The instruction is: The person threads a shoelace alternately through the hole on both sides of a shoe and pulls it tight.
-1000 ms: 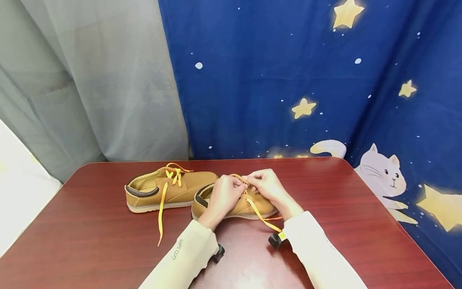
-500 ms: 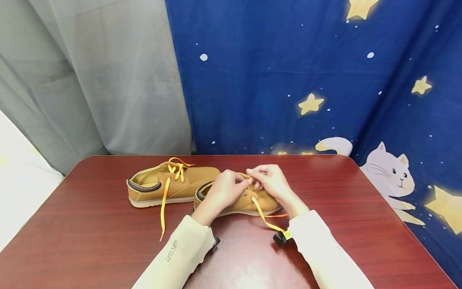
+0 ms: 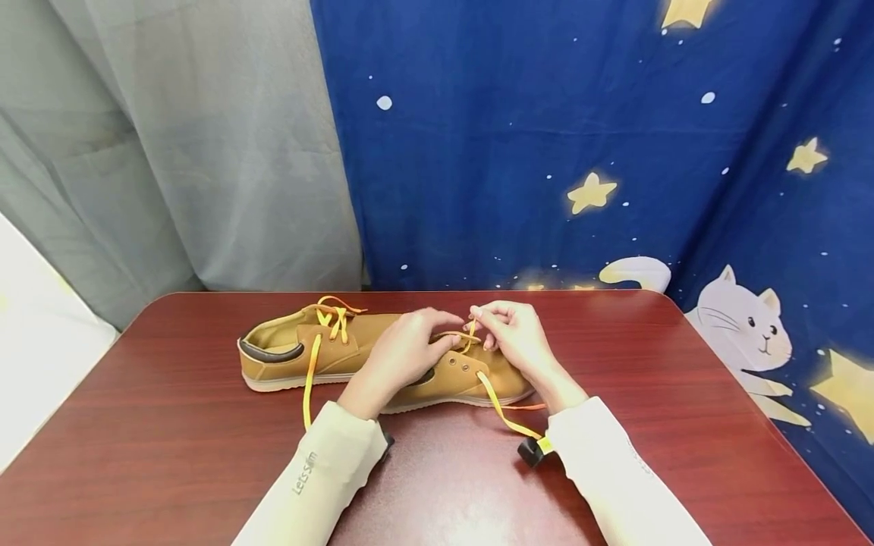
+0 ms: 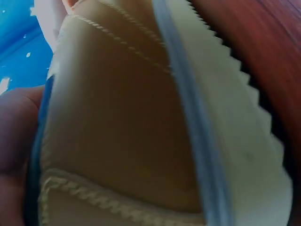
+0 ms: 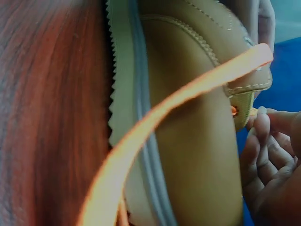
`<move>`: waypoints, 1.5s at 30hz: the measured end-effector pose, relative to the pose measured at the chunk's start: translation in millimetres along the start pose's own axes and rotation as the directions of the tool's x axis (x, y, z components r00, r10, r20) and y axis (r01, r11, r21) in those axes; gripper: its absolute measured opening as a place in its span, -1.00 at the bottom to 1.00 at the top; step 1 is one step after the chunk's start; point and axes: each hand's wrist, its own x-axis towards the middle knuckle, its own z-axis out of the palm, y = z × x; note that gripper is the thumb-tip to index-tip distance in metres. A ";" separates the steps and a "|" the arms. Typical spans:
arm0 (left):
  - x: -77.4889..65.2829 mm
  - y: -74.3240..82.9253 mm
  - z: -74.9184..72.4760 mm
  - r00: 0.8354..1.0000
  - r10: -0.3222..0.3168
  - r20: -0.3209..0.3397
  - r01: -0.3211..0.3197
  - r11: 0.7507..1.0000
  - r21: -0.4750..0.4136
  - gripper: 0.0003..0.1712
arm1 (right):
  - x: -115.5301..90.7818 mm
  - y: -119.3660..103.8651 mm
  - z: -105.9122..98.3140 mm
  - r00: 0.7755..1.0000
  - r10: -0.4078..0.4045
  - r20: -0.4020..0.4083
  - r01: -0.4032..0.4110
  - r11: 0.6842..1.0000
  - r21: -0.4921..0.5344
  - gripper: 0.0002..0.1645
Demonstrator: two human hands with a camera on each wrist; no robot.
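Note:
A tan lace-up shoe [image 3: 440, 387] stands on the table with its toe to the right, partly covered by both hands. My right hand [image 3: 522, 341] pinches a yellow-orange shoelace [image 3: 472, 327] above the eyelets. At the shoe's opening, my left hand [image 3: 403, 349] has its thumb and forefinger spread apart, with the thumb near the tongue. The left wrist view shows the shoe's side [image 4: 117, 117] up close, a finger [image 4: 16, 132] beside its collar. A loose lace end [image 5: 188, 92] crosses the shoe in the right wrist view.
A matching tan shoe [image 3: 369, 330], laced with yellow lace, stands behind and to the left. Its loose lace end [image 3: 310, 379] hangs toward the front. The dark red table [image 3: 225, 470] reaches back to grey and blue star-patterned curtains [image 3: 478, 152].
My left hand has let go near the eyelets, moved left and spread its fingers. My right hand has risen slightly, drawing the lace upward. The shoe's near eyelets now show more.

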 end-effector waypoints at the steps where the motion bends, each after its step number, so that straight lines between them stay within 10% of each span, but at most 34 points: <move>1: 0.6 -0.4 1.6 1.000 0.029 0.010 -0.029 1.000 -0.008 -0.74 | -0.4 -0.7 0.0 1.000 -0.008 -0.009 0.008 1.000 0.004 -0.63; 18: -0.4 -2.8 9.8 0.998 0.061 0.015 -0.062 0.998 0.028 -0.84 | -8.0 -1.5 -6.4 0.977 0.110 0.185 -0.092 0.990 -0.105 -0.70; 45: 1.9 -4.3 10.8 0.998 0.060 0.024 -0.061 0.997 0.039 -0.82 | -1.8 -1.1 -6.4 0.997 0.060 -0.055 -0.056 0.996 0.074 -0.66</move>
